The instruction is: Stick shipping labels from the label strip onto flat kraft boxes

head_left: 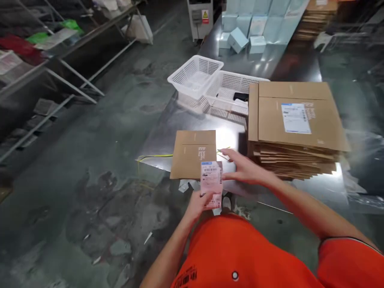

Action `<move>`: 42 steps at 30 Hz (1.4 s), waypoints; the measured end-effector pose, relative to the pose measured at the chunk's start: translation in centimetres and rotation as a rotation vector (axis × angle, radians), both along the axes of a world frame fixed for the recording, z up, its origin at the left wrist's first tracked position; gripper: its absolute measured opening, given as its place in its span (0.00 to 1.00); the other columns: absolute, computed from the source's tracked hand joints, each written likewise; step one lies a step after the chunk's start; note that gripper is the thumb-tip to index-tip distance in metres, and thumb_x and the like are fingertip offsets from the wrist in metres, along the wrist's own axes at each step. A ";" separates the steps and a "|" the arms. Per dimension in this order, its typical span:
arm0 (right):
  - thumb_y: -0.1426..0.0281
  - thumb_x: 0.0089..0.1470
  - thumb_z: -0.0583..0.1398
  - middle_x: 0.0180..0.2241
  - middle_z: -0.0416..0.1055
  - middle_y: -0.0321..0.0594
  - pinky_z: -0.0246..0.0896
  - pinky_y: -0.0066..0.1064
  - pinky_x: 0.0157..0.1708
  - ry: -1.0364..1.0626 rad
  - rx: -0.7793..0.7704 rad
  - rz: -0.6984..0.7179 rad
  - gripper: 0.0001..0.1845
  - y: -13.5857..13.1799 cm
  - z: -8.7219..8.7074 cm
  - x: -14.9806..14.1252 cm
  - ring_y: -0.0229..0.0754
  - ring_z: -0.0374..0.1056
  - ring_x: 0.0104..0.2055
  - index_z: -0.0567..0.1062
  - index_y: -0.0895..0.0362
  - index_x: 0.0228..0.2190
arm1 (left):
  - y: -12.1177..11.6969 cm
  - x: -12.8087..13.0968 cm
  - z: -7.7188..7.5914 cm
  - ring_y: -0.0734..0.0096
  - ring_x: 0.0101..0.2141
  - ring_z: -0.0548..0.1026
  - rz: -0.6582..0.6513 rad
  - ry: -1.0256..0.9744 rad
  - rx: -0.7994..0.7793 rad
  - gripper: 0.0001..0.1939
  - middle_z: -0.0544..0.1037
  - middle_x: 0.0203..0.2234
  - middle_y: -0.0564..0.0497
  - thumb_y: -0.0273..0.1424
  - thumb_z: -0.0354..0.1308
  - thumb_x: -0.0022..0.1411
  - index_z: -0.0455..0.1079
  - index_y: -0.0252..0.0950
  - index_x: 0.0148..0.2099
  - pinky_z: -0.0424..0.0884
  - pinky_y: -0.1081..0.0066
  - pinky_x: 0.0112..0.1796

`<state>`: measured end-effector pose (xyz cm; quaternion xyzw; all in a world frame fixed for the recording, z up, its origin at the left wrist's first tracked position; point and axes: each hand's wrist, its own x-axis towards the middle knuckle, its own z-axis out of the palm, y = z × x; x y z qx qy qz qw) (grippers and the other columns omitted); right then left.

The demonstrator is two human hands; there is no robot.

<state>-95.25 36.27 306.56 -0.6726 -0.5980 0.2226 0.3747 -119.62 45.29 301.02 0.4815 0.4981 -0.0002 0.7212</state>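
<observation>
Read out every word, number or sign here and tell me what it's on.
No wording reads surely.
Label sheet in the left hand: print and barcode, too small.
Label on the cardboard stack: blurred.
Smaller cardboard piece: white lettering, blurred.
Orange shirt: dark lettering, blurred.
Sign on the grey cabinet: yellow warning triangle; wording unreadable.

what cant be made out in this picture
All in the head view:
Fine print on the held label: too small and blurred.
Part of that label's lower end: covered by the left hand.
Right end of the right-hand basket: hidden by the cardboard stack.
Top of the pale blue boxes: cut off by the top edge.
</observation>
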 end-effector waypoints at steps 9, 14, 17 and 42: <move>0.57 0.61 0.53 0.25 0.67 0.36 0.51 0.24 0.28 0.332 -0.174 0.068 0.20 6.0 -7.9 -9.2 0.34 0.60 0.28 0.72 0.60 0.29 | 4.8 -0.7 0.2 0.73 0.29 0.71 0.231 -0.161 0.297 0.15 0.75 0.27 0.51 0.37 0.65 0.47 0.71 0.31 0.34 0.66 0.76 0.30; 0.62 0.60 0.53 0.30 0.68 0.40 0.54 0.27 0.33 0.167 -0.102 -0.009 0.14 9.1 -11.0 -9.4 0.37 0.62 0.32 0.71 0.58 0.30 | 6.7 -0.6 -4.3 0.81 0.20 0.57 0.254 0.012 0.338 0.20 0.61 0.14 0.58 0.42 0.64 0.44 0.60 0.34 0.19 0.53 0.77 0.22; 0.65 0.59 0.52 0.29 0.68 0.40 0.54 0.28 0.34 0.143 -0.113 -0.177 0.13 12.5 -12.5 -8.2 0.38 0.61 0.32 0.70 0.59 0.28 | 7.3 -2.1 -7.2 0.81 0.18 0.54 0.268 0.052 0.286 0.24 0.56 0.13 0.60 0.45 0.63 0.44 0.54 0.36 0.18 0.49 0.77 0.20; 0.66 0.62 0.51 0.61 0.53 0.52 0.39 0.49 0.63 -0.395 -0.184 -0.120 0.26 20.0 -17.4 -8.5 0.54 0.45 0.65 0.62 0.65 0.58 | 11.5 -10.6 -9.3 0.62 0.35 0.76 0.247 0.204 0.447 0.22 0.80 0.32 0.43 0.45 0.59 0.53 0.77 0.29 0.38 0.71 0.69 0.37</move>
